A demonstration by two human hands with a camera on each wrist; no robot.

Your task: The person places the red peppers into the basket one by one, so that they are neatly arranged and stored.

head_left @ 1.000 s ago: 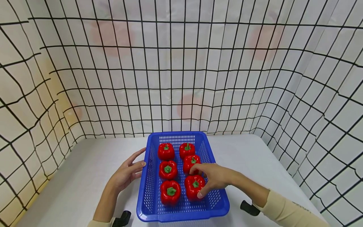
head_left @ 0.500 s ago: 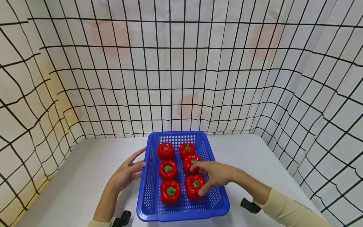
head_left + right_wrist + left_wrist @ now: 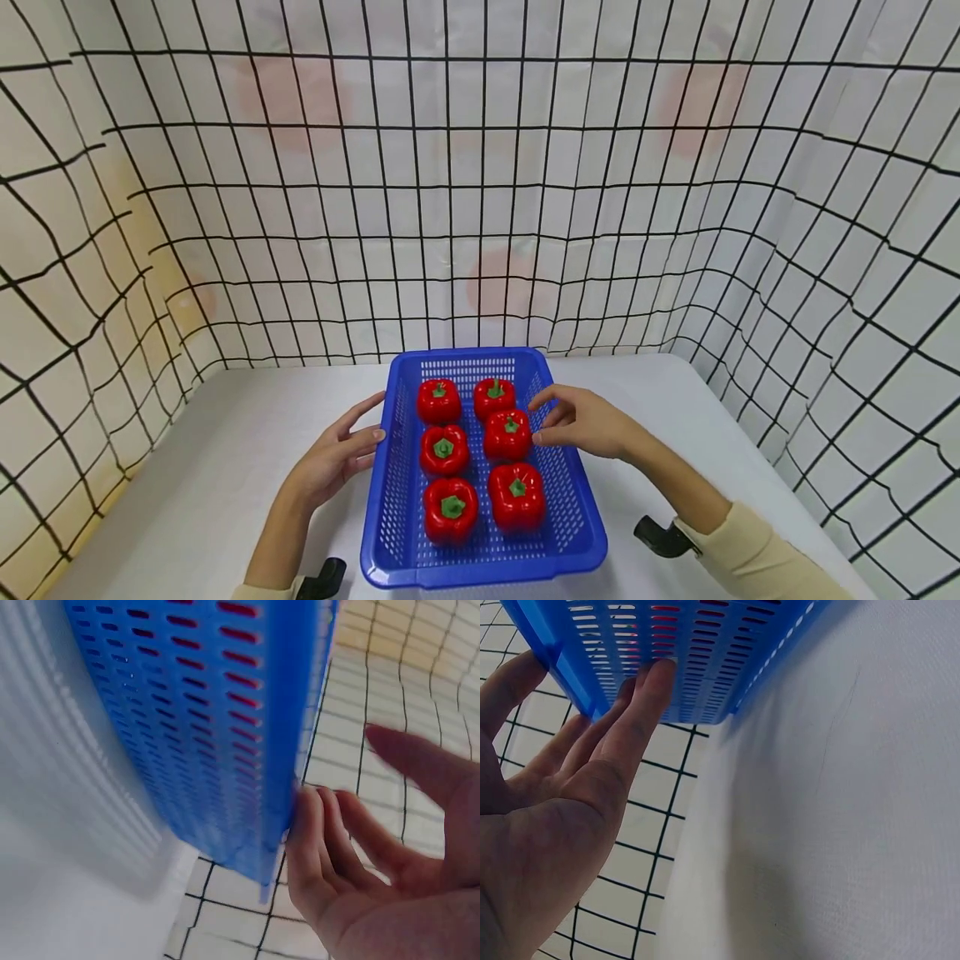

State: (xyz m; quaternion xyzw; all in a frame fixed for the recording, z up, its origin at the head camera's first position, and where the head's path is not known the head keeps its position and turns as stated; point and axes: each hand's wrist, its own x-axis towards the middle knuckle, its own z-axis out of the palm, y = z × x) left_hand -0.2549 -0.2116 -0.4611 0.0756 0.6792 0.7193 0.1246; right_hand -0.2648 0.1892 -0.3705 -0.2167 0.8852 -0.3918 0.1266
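In the head view, a blue plastic basket (image 3: 487, 575) holds several red bell peppers in two columns. Its left side is touched by my left hand (image 3: 330, 462), thumb at the rim. The left wrist view shows that hand's fingers (image 3: 626, 735) nearly straight against the slotted outer wall. My right hand (image 3: 588, 423) hovers over the right rim with loosely bent fingers, holding nothing. Its thumb and index finger are apart, beside the middle pepper (image 3: 507, 435) of the right column. In the right wrist view, its other fingers (image 3: 307, 832) are at the basket's outer edge.
The basket stands on a white table (image 3: 247, 433). Black grid netting (image 3: 487, 183) hangs before white walls at the back and both sides. The other peppers include the front right one (image 3: 517, 497) and the front left one (image 3: 450, 511).
My right hand has moved away from the front right pepper, back and to the right, up to the basket's right rim. The left hand and the peppers have stayed in place.
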